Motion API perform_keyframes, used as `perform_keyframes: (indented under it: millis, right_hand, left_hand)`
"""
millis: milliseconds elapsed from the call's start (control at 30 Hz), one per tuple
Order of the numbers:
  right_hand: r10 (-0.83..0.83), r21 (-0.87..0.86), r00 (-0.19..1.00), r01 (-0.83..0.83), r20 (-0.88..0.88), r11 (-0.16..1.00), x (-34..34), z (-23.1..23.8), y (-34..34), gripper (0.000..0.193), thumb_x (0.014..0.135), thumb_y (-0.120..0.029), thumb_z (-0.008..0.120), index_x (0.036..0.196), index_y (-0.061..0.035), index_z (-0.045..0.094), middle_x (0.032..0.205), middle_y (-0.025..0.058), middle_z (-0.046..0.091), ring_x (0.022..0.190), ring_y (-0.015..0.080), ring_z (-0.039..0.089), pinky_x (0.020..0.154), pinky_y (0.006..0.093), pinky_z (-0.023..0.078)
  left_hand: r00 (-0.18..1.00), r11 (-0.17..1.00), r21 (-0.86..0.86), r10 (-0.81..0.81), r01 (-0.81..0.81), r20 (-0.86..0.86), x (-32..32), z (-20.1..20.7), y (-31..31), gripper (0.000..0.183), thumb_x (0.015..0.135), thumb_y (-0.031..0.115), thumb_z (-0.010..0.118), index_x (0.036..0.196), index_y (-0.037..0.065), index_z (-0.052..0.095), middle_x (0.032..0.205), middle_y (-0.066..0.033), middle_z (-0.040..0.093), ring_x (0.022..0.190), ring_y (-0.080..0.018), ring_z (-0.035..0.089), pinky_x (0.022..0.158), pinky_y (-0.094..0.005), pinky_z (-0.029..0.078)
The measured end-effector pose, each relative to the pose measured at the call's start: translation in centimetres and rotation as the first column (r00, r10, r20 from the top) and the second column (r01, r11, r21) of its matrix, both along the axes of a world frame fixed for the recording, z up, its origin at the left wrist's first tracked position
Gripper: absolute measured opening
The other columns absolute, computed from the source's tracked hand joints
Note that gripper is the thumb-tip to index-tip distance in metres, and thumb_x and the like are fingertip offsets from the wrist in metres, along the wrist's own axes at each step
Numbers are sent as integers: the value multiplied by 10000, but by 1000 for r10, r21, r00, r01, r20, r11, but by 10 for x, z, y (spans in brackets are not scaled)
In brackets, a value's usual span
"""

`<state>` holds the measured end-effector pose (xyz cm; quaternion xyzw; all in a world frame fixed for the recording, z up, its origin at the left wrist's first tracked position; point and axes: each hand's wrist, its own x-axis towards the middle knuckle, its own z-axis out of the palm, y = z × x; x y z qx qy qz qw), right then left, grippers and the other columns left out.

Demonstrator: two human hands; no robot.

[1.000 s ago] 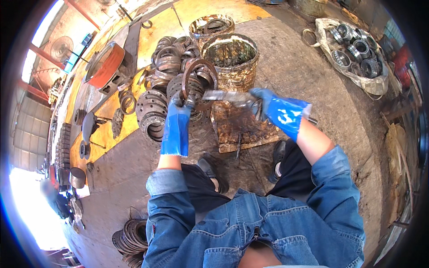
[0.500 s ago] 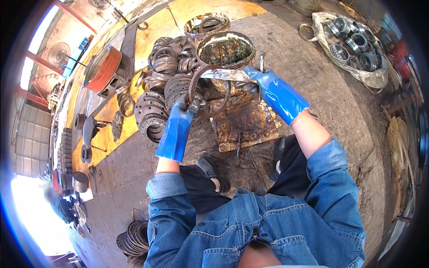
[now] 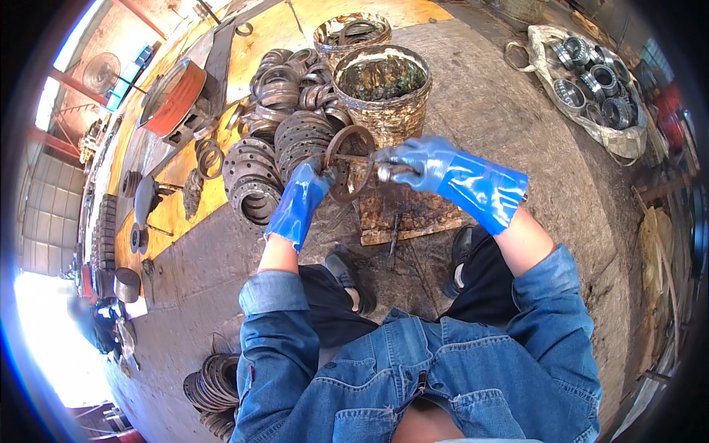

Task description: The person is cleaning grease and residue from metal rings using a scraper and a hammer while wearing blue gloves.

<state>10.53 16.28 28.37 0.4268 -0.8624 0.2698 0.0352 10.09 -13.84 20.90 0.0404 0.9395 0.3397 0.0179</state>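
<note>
My left hand (image 3: 309,181), in a blue rubber glove, is closed on the left rim of a rusty metal ring (image 3: 354,131), which stands on edge in front of me. My right hand (image 3: 425,164), gloved the same way, grips a flat metal scraper (image 3: 350,157), now seen nearly edge-on, its end across the ring's opening. A dark, rounded metal end also pokes out of the right fist; its full shape is hidden. Below the hands lies a grimy flat board (image 3: 406,218) on the floor, with a rod-like tool (image 3: 395,235) at its front edge.
Beyond the hands stand a dirty bucket (image 3: 391,118) with dark contents and another bucket (image 3: 323,50) holding rings. Drilled flanges (image 3: 247,162) and piled rings (image 3: 277,96) lie left of them. A white sack (image 3: 546,92) of bearings sits at far right. More flanges (image 3: 218,380) are stacked near left.
My right hand has come left and lower, closer to the ring, and the scraper has turned from broadside to nearly edge-on. The ring has shifted slightly and turned.
</note>
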Motion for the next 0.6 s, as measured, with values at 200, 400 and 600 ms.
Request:
perform_keyframes:
  millis: [200, 400, 600]
  right_hand:
    - [199, -527, 840, 117, 505, 842, -45, -52, 15, 257, 903, -180, 632, 1150, -108, 652, 951, 55, 688, 788, 140, 623, 724, 278, 504]
    - [-309, -208, 730, 524, 610, 826, -47, -36, 25, 318, 931, -361, 605, 1076, -92, 693, 808, 27, 665, 727, 136, 563, 704, 306, 469]
    - [-295, -205, 521, 701, 801, 683, -51, -68, 22, 469, 908, -485, 604, 984, -32, 701, 777, 29, 664, 673, 114, 561, 638, 266, 446]
  left_hand:
    - [999, 986, 164, 40, -35, -25, 5, 13, -4, 334, 845, 194, 657, 1117, 1, 644, 981, -191, 690, 899, -272, 652, 823, -365, 478]
    - [996, 929, 363, 84, -73, -14, 9, 22, -9, 317, 876, 153, 671, 1144, -9, 620, 975, -89, 680, 887, -147, 577, 806, -302, 460]
    - [969, 869, 493, 91, 36, -230, -4, 11, -9, 298, 848, 82, 679, 1129, 0, 622, 929, -49, 651, 859, -144, 579, 790, -283, 478]
